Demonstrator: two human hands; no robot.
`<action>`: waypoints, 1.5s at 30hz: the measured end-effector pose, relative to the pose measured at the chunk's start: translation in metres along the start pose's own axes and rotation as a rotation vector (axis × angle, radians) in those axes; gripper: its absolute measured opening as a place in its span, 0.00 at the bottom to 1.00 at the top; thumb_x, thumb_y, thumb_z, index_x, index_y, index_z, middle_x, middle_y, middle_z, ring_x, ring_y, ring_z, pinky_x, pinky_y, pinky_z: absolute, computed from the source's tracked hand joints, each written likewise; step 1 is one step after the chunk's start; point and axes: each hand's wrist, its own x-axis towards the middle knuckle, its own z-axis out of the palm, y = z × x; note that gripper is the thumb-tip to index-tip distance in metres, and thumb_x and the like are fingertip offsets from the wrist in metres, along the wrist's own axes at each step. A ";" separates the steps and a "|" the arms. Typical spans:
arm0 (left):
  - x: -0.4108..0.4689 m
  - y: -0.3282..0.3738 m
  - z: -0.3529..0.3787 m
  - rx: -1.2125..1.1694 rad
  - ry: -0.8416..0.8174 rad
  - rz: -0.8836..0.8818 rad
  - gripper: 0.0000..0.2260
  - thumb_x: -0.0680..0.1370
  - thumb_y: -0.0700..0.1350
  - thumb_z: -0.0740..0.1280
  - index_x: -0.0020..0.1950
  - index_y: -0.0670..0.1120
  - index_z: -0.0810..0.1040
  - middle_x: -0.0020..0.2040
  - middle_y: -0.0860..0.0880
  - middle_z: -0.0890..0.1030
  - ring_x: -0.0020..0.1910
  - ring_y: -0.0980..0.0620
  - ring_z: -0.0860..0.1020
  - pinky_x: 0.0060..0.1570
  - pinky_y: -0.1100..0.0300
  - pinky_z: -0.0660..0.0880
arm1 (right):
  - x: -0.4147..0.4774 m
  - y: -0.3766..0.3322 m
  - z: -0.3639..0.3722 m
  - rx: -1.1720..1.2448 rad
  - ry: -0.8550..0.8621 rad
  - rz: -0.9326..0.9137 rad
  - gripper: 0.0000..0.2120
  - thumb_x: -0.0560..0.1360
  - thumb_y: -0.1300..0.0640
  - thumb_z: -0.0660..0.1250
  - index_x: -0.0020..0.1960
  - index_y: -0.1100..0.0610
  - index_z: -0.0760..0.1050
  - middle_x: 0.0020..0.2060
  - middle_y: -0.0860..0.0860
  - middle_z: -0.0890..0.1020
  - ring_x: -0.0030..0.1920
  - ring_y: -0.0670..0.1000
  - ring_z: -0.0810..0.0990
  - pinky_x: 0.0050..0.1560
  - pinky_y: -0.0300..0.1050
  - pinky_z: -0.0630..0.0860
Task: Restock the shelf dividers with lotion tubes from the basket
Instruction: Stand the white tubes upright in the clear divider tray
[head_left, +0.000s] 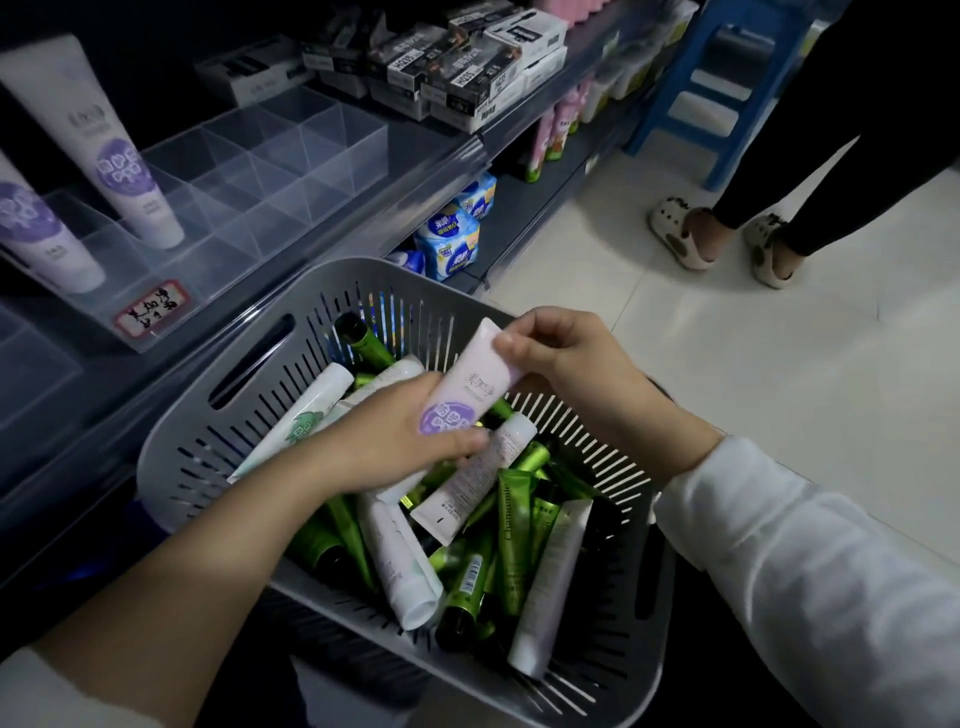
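Observation:
A grey slotted basket (218, 415) sits in front of me, filled with several green, white and black lotion tubes (511, 540). Over it, both hands hold one pale pink tube with a purple emblem (467, 384). My left hand (400, 441) grips its lower, cap end; my right hand (561, 348) pinches its flat crimped end. On the shelf to the left stand clear plastic dividers (270, 171), with two matching purple-emblem tubes (119, 156) standing upright in the left compartments.
Boxed goods (467, 57) fill the shelf behind the dividers. Blue packets (452, 234) lie on the lower shelf. A handwritten price tag (150, 306) fronts the divider. Another person's legs in slippers (727, 234) stand on the tiled floor beside a blue stool (717, 93).

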 end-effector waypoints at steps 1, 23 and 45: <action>0.000 0.000 -0.003 -0.056 0.078 -0.006 0.16 0.70 0.52 0.73 0.53 0.48 0.74 0.44 0.48 0.82 0.40 0.50 0.82 0.45 0.49 0.79 | 0.003 0.002 0.001 0.031 0.010 0.016 0.08 0.77 0.60 0.62 0.41 0.60 0.75 0.32 0.54 0.77 0.32 0.45 0.78 0.41 0.42 0.79; -0.009 -0.014 -0.041 -0.231 0.658 -0.108 0.08 0.71 0.47 0.73 0.44 0.46 0.76 0.38 0.46 0.82 0.37 0.49 0.82 0.39 0.52 0.79 | 0.017 0.045 -0.018 -1.312 -0.298 -0.061 0.18 0.68 0.50 0.71 0.56 0.54 0.75 0.53 0.52 0.74 0.53 0.54 0.76 0.51 0.45 0.72; -0.011 -0.007 -0.045 -0.730 0.830 -0.106 0.20 0.64 0.44 0.78 0.50 0.39 0.75 0.40 0.46 0.81 0.37 0.52 0.80 0.37 0.60 0.76 | -0.009 0.019 0.029 0.478 -0.300 0.643 0.21 0.69 0.45 0.62 0.53 0.59 0.77 0.40 0.58 0.82 0.33 0.51 0.81 0.34 0.42 0.80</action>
